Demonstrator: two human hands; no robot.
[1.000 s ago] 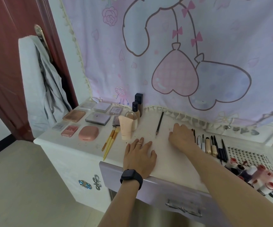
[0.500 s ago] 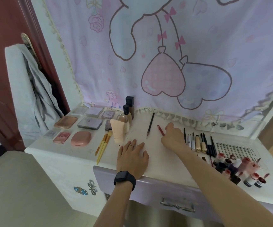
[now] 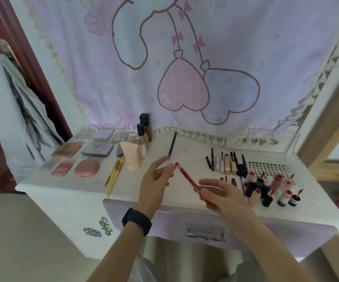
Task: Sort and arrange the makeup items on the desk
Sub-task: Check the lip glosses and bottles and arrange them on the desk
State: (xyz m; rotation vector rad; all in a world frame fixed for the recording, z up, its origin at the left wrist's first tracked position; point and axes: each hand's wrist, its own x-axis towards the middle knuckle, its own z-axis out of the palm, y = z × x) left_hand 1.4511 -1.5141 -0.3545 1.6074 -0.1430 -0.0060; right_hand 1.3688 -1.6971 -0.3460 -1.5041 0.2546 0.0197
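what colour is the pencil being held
The pencil is red with pale lettering, clearest in the head view.

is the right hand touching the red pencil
Touching. The head view shows the right hand pinching the lower end of the red pencil between thumb and fingers.

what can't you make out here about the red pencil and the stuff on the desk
1. Lower end of the red pencil: head view, hidden inside the right hand.
2. Its lettering: head view, too small and blurred.
3. Whether the left hand pinches its tip: head view, blurred.
4. Labels on the small bottles: head view, too small.
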